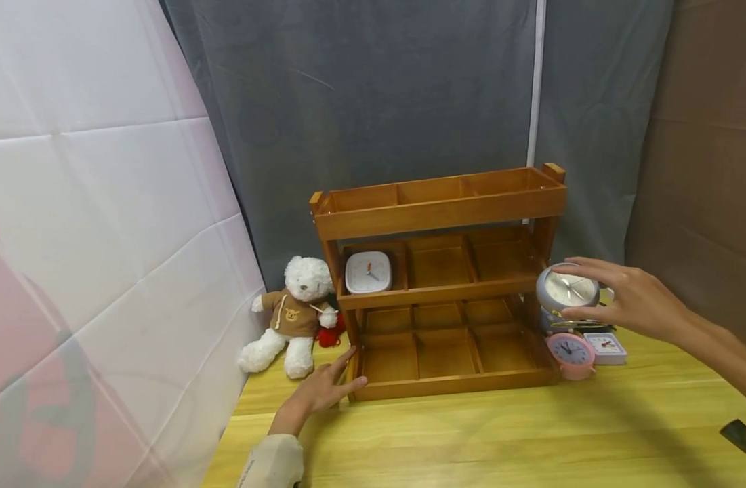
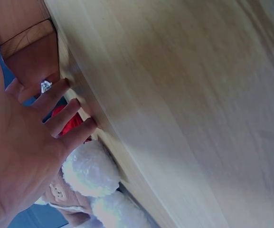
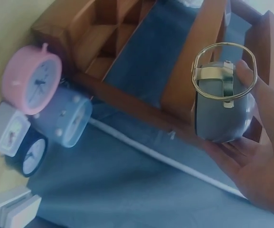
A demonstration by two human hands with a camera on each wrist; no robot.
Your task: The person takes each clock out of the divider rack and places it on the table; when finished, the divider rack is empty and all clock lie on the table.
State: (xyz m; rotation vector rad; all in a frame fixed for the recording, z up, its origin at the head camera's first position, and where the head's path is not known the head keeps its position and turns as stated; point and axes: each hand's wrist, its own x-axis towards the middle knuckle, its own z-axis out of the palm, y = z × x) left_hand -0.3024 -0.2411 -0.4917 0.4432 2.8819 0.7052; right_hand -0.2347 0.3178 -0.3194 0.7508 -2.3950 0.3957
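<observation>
My right hand (image 1: 644, 301) grips a round grey-blue alarm clock (image 1: 568, 290) with a pale dial, held up off the table beside the right end of the wooden shelf (image 1: 440, 220). In the right wrist view, the back of this alarm clock (image 3: 220, 116) shows a wire ring handle (image 3: 224, 71). My left hand (image 1: 318, 393), fingers spread, touches the shelf's lower left front corner. The left wrist view shows that hand (image 2: 27, 142) with its fingertips low by the tabletop (image 2: 184, 123). A white squarish clock (image 1: 368, 272) stands in the middle tier's left compartment.
Right of the shelf stand a pink alarm clock (image 1: 570, 356), a white square clock (image 1: 606, 348), a blue clock (image 3: 63, 116) and a dark round clock (image 3: 30, 156). A white teddy bear (image 1: 296, 318) in a brown hoodie sits left, beside something red (image 1: 330, 335). A grey curtain (image 1: 373, 88) hangs behind.
</observation>
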